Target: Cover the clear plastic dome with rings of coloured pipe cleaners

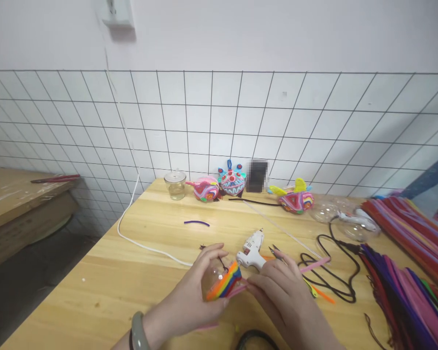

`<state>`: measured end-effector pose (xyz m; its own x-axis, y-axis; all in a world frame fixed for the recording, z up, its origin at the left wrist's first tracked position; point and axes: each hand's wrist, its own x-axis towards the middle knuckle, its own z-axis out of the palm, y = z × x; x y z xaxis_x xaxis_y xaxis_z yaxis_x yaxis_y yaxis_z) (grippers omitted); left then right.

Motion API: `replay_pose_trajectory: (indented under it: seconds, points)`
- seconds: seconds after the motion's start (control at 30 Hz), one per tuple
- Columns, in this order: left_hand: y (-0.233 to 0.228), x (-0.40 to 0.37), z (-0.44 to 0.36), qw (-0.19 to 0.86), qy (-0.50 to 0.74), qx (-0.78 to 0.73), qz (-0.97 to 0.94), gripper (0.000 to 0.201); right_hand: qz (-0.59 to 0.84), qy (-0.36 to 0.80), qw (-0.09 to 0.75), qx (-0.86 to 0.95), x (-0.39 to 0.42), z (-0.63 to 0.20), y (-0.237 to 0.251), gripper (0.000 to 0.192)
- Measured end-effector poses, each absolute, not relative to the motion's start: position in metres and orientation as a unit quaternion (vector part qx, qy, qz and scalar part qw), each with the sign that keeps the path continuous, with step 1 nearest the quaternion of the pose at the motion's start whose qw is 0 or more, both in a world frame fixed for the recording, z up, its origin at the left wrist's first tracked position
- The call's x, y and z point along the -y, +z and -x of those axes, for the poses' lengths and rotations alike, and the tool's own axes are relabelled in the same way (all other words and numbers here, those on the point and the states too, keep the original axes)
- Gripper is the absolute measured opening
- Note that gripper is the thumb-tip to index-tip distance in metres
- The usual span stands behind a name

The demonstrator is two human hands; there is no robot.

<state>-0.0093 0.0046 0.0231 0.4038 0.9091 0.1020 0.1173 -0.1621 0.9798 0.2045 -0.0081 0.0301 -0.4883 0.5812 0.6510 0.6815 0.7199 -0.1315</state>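
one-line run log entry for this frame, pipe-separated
left hand: grips striped pipe-cleaner piece | right hand: pinches pink pipe cleaner against it | glue gun: lying on wooden table, untouched

Bare worktop [105, 282] lies open from 8 to 10 o'clock of the hands, crossed only by a white cord [131, 238]. At 12 the glue gun [251, 250] stands close; black cable [336, 272] and stacked pipe cleaners [405, 272] block 2 to 4.

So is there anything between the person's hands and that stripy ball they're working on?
No. The left hand cups the clear ball wrapped in coloured stripes, and the right hand touches the pink strip at its side. The glue gun lies just behind, not between.
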Motion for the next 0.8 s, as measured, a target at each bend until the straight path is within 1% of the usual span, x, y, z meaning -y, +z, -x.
replay_pose_trajectory:
  seconds: [0.17, 0.43, 0.53, 0.63, 0.8]
  points:
    - [0.028, -0.004, 0.008, 0.543, 0.397, -0.371, -0.64, 0.06, 0.393, -0.014, 0.362, 0.845, 0.008, -0.203, 0.029, 0.008]
    - [0.018, -0.004, 0.012, 0.552, 0.396, -0.371, -0.633, 0.064, 0.468, 0.047, 0.368, 0.802, 0.013, -0.199, 0.023, 0.024]
    - [0.017, -0.004, 0.012, 0.564, 0.403, -0.362, -0.623, 0.065, 0.476, 0.069, 0.36, 0.8, 0.012, -0.198, 0.021, 0.023]
    - [0.018, -0.003, 0.011, 0.563, 0.39, -0.372, -0.626, 0.064, 0.482, 0.097, 0.372, 0.787, 0.011, -0.198, 0.02, 0.022]
    - [0.019, -0.003, 0.011, 0.556, 0.376, -0.381, -0.636, 0.065, 0.495, 0.107, 0.367, 0.78, 0.011, -0.197, 0.017, 0.022]
